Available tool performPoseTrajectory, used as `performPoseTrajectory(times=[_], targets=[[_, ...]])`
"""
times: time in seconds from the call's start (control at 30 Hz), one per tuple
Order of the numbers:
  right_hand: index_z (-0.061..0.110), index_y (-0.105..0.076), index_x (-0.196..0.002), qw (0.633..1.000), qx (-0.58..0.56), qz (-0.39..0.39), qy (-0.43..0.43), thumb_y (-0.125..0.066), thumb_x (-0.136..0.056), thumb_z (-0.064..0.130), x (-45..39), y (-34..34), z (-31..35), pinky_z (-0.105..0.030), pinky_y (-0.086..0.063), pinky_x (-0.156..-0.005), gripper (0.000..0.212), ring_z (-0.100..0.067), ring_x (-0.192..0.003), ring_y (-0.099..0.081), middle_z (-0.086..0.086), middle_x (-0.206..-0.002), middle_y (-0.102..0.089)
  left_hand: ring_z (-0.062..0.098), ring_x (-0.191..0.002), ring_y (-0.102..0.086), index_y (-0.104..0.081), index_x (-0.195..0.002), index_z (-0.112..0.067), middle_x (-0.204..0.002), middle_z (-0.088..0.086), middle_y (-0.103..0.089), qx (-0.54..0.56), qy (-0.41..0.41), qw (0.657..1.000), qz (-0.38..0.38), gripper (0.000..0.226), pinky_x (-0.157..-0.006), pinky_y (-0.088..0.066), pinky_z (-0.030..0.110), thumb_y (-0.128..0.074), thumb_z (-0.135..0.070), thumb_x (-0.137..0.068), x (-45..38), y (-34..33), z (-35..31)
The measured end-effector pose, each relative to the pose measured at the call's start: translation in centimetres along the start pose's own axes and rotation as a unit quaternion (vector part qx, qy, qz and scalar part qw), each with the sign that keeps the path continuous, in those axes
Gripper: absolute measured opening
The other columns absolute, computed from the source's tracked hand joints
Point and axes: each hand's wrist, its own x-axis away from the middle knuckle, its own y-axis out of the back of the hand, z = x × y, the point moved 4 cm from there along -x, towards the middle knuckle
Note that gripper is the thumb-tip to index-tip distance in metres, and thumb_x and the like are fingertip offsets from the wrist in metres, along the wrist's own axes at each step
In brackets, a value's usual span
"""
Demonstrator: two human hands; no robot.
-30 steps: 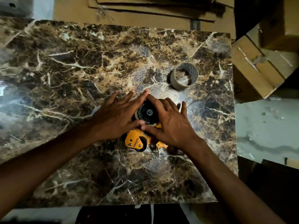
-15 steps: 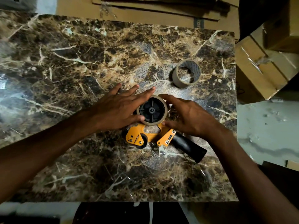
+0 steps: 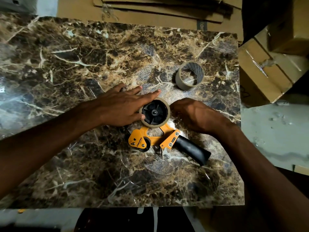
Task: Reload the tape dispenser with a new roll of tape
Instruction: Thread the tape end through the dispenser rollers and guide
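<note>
An orange tape dispenser (image 3: 138, 141) with a black handle (image 3: 190, 148) lies flat on the marble table (image 3: 83, 64). A tan tape roll (image 3: 154, 125) sits around its black hub (image 3: 154, 112). My left hand (image 3: 120, 106) lies against the roll's left side, fingers straight and thumb touching the rim. On the roll's right side, my right hand (image 3: 194, 114) curls its fingers down against the edge, with the fingertips hidden. An empty cardboard core (image 3: 194, 69) stands apart, farther back on the right.
Cardboard cartons (image 3: 260, 72) are stacked just past the table's right edge. Flattened cardboard sheets (image 3: 150, 14) lie along the far edge. The table's near edge runs across the bottom of the view, with a pale floor at the right.
My hands have moved off the top of the dispenser to either side of the roll, uncovering the hub and handle. My right hand's fingers have curled against the roll's right edge.
</note>
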Motion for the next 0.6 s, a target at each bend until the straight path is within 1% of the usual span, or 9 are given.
performPoseTrajectory(times=[0.07,0.17,0.2,0.27,0.33,0.4,0.5,0.53,0.6], targets=[[0.001,-0.069,-0.113,1.000,-0.003,0.021,0.001,-0.054,-0.088,0.003,0.3,0.1,0.7,-0.045,-0.058,-0.085,0.029,-0.033,-0.100,-0.069,-0.016,-0.111,-0.072,0.020,-0.164,0.002,0.027,-0.161,-0.043,-0.172,-0.015,-0.011,-0.014,0.004,1.000,-0.003,0.090,-0.131,-0.002,0.060,-0.045,-0.055,-0.108,0.1,0.1,0.0],[0.005,-0.071,-0.096,0.997,-0.059,0.011,-0.053,-0.055,-0.084,0.007,0.7,0.3,1.0,-0.021,-0.049,-0.059,0.020,-0.012,-0.066,-0.063,0.006,-0.074,-0.066,0.022,-0.164,0.001,0.025,-0.163,-0.040,-0.174,-0.012,0.000,-0.052,0.013,0.998,-0.023,0.091,-0.130,-0.003,0.061,-0.045,-0.054,-0.108,0.2,0.1,-0.2],[0.007,-0.072,-0.093,0.994,-0.076,-0.004,-0.074,-0.056,-0.084,0.011,0.9,0.2,1.0,-0.022,-0.047,-0.055,0.019,-0.012,-0.061,-0.062,0.007,-0.070,-0.066,0.023,-0.164,0.001,0.023,-0.164,-0.037,-0.175,-0.009,0.003,-0.081,0.011,0.995,-0.051,0.090,-0.129,-0.004,0.061,-0.045,-0.054,-0.107,0.3,0.1,-0.5],[0.013,-0.074,-0.095,0.988,-0.100,-0.025,-0.118,-0.057,-0.086,0.017,1.1,-0.1,1.0,-0.029,-0.049,-0.059,0.020,-0.022,-0.068,-0.067,-0.004,-0.075,-0.073,0.026,-0.164,-0.003,0.014,-0.167,-0.033,-0.177,-0.002,0.002,-0.122,-0.010,0.983,-0.136,0.087,-0.128,-0.007,0.061,-0.045,-0.052,-0.106,0.8,-0.3,-1.6],[0.019,-0.077,-0.099,0.983,-0.120,-0.035,-0.136,-0.057,-0.088,0.021,1.5,-0.5,1.6,-0.030,-0.053,-0.067,0.023,-0.021,-0.078,-0.071,-0.004,-0.086,-0.078,0.029,-0.164,-0.011,0.001,-0.170,-0.029,-0.177,0.002,-0.008,-0.114,-0.025,0.976,-0.186,0.083,-0.127,-0.012,0.061,-0.046,-0.053,-0.105,1.5,-1.4,-2.9],[0.021,-0.079,-0.103,0.977,-0.136,-0.048,-0.159,-0.061,-0.093,0.020,1.9,-1.0,2.0,-0.031,-0.057,-0.074,0.021,-0.015,-0.083,-0.072,0.000,-0.093,-0.080,0.029,-0.163,-0.016,-0.009,-0.170,-0.026,-0.177,0.003,-0.015,-0.097,-0.024,0.977,-0.190,0.082,-0.127,-0.019,0.063,-0.047,-0.057,-0.104,2.2,-3.3,-3.9],[0.024,-0.079,-0.100,0.963,-0.161,-0.076,-0.203,-0.067,-0.096,0.021,2.5,-1.4,2.0,-0.031,-0.058,-0.076,0.013,-0.006,-0.079,-0.071,0.005,-0.090,-0.079,0.028,-0.163,-0.017,-0.017,-0.170,-0.025,-0.177,0.004,-0.016,-0.092,-0.012,0.978,-0.189,0.081,-0.126,-0.022,0.063,-0.040,-0.063,-0.102,2.7,-5.3,-4.7],[0.024,-0.079,-0.098,0.958,-0.172,-0.080,-0.216,-0.068,-0.096,0.022,2.6,-1.4,2.0,-0.029,-0.056,-0.075,0.012,0.000,-0.078,-0.069,0.007,-0.089,-0.079,0.027,-0.164,-0.016,-0.017,-0.170,-0.026,-0.177,0.003,-0.015,-0.091,-0.008,0.978,-0.188,0.081,-0.127,-0.021,0.063,-0.037,-0.065,-0.102,2.8,-5.5,-4.7],[0.025,-0.080,-0.096,0.950,-0.195,-0.074,-0.233,-0.068,-0.096,0.025,2.7,-1.6,2.5,-0.015,-0.050,-0.069,0.013,0.008,-0.080,-0.067,0.012,-0.086,-0.077,0.027,-0.164,-0.015,-0.015,-0.170,-0.026,-0.177,0.002,-0.014,-0.091,-0.001,0.978,-0.186,0.084,-0.127,-0.020,0.063,-0.036,-0.069,-0.101,2.7,-5.5,-4.5]])
